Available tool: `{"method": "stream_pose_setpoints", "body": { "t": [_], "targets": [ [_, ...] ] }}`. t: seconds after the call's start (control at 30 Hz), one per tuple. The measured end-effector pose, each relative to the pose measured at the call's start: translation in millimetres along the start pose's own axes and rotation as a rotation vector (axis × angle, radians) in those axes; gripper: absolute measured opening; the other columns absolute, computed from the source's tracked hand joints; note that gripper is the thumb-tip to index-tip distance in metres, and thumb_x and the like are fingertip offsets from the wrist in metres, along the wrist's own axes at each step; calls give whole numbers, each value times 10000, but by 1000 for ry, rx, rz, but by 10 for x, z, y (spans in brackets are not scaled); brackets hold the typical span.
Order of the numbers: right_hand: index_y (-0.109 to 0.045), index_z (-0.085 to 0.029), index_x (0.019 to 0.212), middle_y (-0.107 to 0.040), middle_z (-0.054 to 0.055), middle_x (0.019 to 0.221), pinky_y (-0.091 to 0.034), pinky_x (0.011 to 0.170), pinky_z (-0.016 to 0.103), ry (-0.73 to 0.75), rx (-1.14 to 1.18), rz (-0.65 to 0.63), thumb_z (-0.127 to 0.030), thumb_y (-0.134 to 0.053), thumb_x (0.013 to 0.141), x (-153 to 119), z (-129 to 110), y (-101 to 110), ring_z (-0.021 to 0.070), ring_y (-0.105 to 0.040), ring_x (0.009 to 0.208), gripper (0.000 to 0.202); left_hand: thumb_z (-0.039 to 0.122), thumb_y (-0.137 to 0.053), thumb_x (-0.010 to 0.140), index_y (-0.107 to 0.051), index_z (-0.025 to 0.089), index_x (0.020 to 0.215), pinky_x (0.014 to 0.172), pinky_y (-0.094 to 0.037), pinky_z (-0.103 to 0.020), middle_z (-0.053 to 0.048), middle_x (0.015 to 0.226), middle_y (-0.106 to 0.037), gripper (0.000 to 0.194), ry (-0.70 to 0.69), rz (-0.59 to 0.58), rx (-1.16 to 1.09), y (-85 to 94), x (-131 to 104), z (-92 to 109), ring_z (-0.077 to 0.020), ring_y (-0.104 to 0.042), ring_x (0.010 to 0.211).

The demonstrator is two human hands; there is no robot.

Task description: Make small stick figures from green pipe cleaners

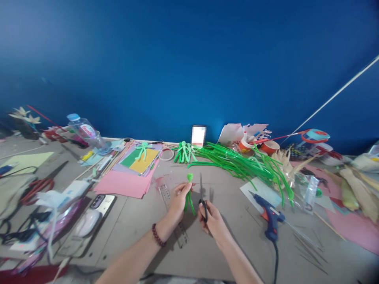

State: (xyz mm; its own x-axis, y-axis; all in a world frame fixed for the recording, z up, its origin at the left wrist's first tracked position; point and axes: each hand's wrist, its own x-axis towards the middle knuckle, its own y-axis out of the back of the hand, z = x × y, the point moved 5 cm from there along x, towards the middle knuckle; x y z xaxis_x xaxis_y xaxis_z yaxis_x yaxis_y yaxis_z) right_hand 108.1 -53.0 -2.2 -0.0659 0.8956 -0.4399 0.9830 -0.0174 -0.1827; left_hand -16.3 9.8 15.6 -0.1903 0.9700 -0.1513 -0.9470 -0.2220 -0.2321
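Note:
My left hand (179,199) pinches a green pipe cleaner figure (190,177) by its middle. The figure's coiled head rises above my fingers, and its two legs hang below them. In my right hand (211,219) is a pair of scissors (201,189), its handles in my fingers and its blades pointing away from me, a little right of the figure. The blades look closed and do not touch the figure. A clear ruler (181,235) lies on the table, partly hidden beneath my left wrist.
Finished-looking green figures (184,152) stand by the wall beside a pile of green pipe cleaners (237,159). A blue glue gun (269,215) with its cord lies at right. Pink paper (124,183), a phone (99,203) and a plastic bottle (85,130) are at left.

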Motion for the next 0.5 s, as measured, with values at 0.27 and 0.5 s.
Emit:
{"method": "stream_pose_setpoints", "body": {
  "t": [0.27, 0.5],
  "targets": [
    [-501, -181, 702, -428, -80, 517, -248, 311, 160, -29, 13, 7, -750, -631, 568, -14, 20, -22, 33, -336, 370, 599, 424, -745, 595, -725, 152, 622, 593, -403, -260, -27, 568, -623, 274, 20, 6, -9, -16, -24, 19, -147, -541, 584],
    [-486, -186, 704, -437, -78, 526, -226, 324, 155, -33, -4, 16, -765, -610, 575, -1, 33, 1, 28, -330, 374, 606, 404, -741, 619, -701, 156, 577, 634, -422, -269, -33, 588, -639, 255, -7, -6, -16, -11, -12, -6, -161, -566, 620]
  ]
}}
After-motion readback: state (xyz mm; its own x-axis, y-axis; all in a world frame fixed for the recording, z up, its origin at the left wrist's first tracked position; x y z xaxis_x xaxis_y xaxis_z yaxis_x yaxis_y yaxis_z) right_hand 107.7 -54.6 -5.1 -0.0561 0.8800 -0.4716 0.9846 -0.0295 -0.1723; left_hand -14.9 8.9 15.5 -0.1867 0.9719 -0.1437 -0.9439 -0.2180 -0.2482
